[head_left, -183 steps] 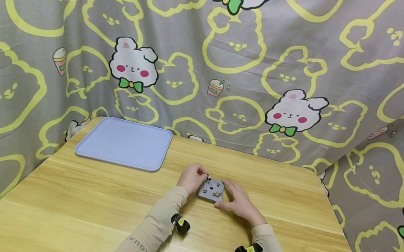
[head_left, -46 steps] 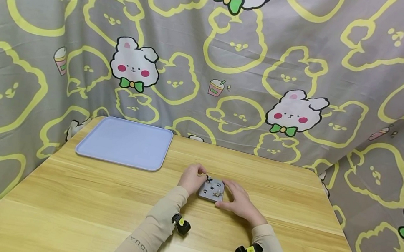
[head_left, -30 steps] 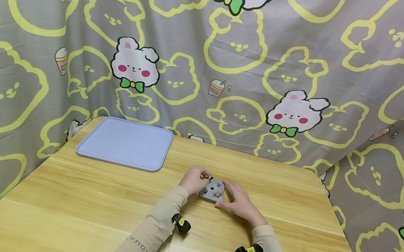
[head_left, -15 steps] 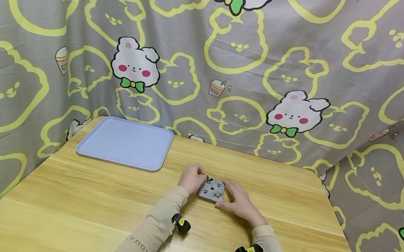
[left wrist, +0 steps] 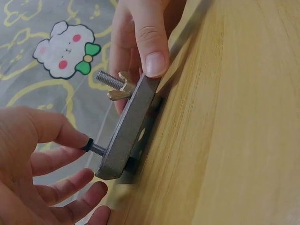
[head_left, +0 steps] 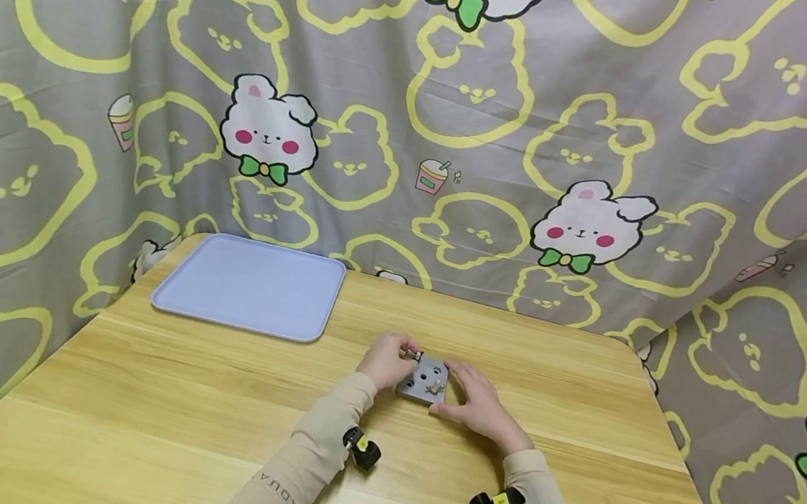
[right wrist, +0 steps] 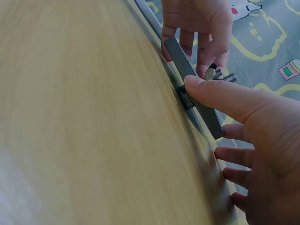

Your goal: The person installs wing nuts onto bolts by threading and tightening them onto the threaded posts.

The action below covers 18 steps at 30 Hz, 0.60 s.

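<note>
A grey metal plate [head_left: 420, 391] with several holes is at the middle of the table, between both hands. My left hand [head_left: 386, 359] pinches a small black nut [left wrist: 87, 144] between thumb and forefinger; its other fingers are spread loosely. That nut sits at the end of a threaded bolt [left wrist: 98, 149] standing up from the plate's far left corner. My right hand [head_left: 479, 406] holds the plate by its right side, thumb on the near edge and fingers at the far edge. A brass wing nut [left wrist: 123, 88] is on a second bolt [left wrist: 108, 79], near the right thumb.
A pale blue tray [head_left: 248, 283] lies at the table's back left. Under the plate, dark bolt heads [right wrist: 186, 97] stick out towards the wooden table [head_left: 201, 420]. A patterned curtain [head_left: 360, 112] hangs behind the table.
My left fingers shift back and forth slightly at the black nut, now a little further over it than half a second ago. The plate and right hand stay in place.
</note>
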Motion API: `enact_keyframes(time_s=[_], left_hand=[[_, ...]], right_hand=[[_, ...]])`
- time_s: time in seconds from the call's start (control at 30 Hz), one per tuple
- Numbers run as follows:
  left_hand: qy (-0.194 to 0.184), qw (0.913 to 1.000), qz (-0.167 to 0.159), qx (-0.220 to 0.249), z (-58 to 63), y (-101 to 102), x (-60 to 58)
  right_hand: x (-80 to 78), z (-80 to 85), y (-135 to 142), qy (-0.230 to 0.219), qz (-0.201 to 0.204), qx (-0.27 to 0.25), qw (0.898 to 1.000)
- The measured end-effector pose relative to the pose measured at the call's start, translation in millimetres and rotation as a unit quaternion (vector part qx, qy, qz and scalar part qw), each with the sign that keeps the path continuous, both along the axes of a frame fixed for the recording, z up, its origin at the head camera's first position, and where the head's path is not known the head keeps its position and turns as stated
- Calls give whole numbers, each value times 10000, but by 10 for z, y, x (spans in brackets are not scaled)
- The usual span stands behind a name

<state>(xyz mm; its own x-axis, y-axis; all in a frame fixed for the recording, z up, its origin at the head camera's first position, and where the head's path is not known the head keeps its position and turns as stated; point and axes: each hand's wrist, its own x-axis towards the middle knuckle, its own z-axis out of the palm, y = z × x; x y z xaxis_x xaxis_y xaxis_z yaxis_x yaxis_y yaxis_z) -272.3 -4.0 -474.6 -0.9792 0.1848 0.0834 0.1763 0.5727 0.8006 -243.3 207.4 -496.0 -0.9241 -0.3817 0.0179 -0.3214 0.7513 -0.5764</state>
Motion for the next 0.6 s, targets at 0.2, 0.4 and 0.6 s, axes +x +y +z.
enact_keyframes(time_s=[0.2, 0.4, 0.6], left_hand=[[26, 9999, 139, 99, -2, -6, 1], [138, 9983, 527, 219, 6, -15, -2], [223, 9976, 661, 45, 3, -11, 2]], right_hand=[[-2, -5, -2, -31, -5, -40, 10000], [-5, -13, -4, -16, -14, -50, 10000], [0, -11, -1, -12, -21, -11, 10000]])
